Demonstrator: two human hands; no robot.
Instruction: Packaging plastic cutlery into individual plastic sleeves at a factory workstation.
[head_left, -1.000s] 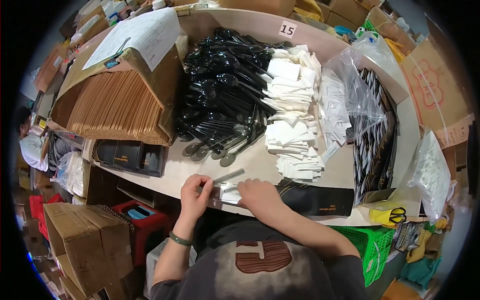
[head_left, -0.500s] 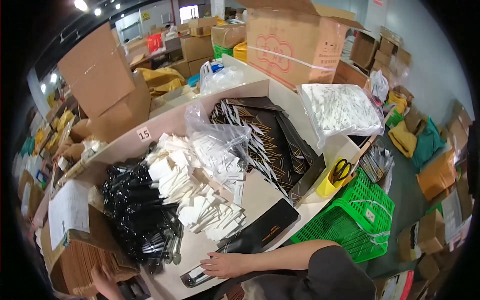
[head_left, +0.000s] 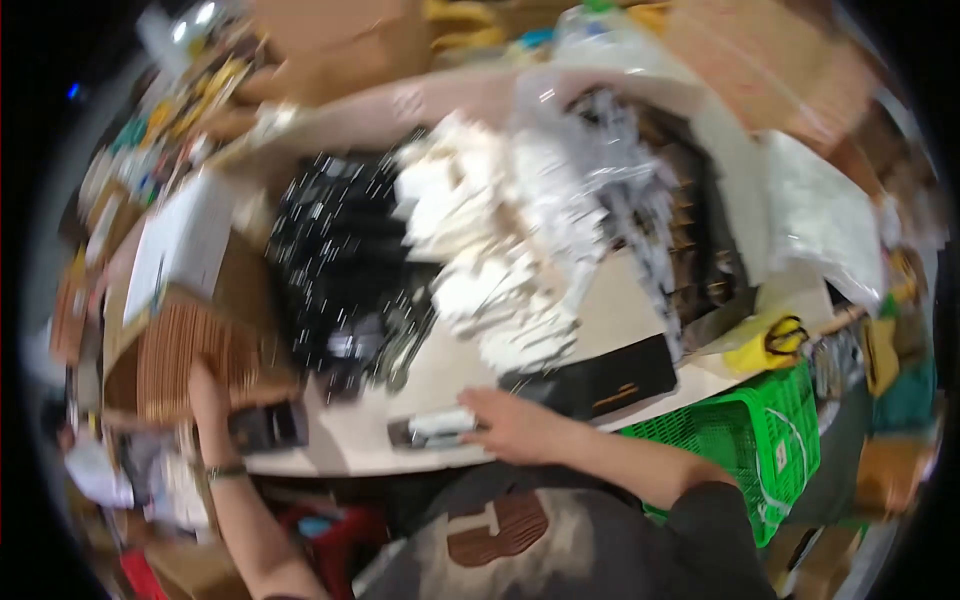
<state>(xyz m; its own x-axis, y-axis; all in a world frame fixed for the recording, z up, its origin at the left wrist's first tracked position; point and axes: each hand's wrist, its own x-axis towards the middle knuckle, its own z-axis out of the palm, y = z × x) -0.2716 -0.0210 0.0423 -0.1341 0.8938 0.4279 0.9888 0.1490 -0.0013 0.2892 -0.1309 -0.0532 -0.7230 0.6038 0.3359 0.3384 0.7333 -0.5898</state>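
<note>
My left hand (head_left: 208, 392) reaches into an open cardboard box (head_left: 262, 318) packed with brown cardboard pieces (head_left: 172, 350). Its fingers are against them, but blur hides their grip. At the table's near edge, my right hand (head_left: 512, 428) rests with fingers apart on the end of a slim clear packet (head_left: 402, 434) holding something white and something dark. A flat black sleeve (head_left: 625, 380) lies just beyond that hand. Farther back are a heap of black items in shiny clear wrap (head_left: 335, 250), some spoon-shaped, and a loose pile of white slips (head_left: 485, 290).
Black patterned sleeves (head_left: 705, 220) stand at the table's back right. A yellow holder (head_left: 755, 350) with scissors (head_left: 790, 337) sits at the right edge, above a green basket (head_left: 745, 440). A bag of white pieces (head_left: 825, 215) lies behind. A small dark packet (head_left: 270, 427) is beside my left wrist.
The view has swung, so the table appears higher and both forearms show more. My left hand remains at the cardboard pieces; my right hand now touches the packet nearer its right end.
</note>
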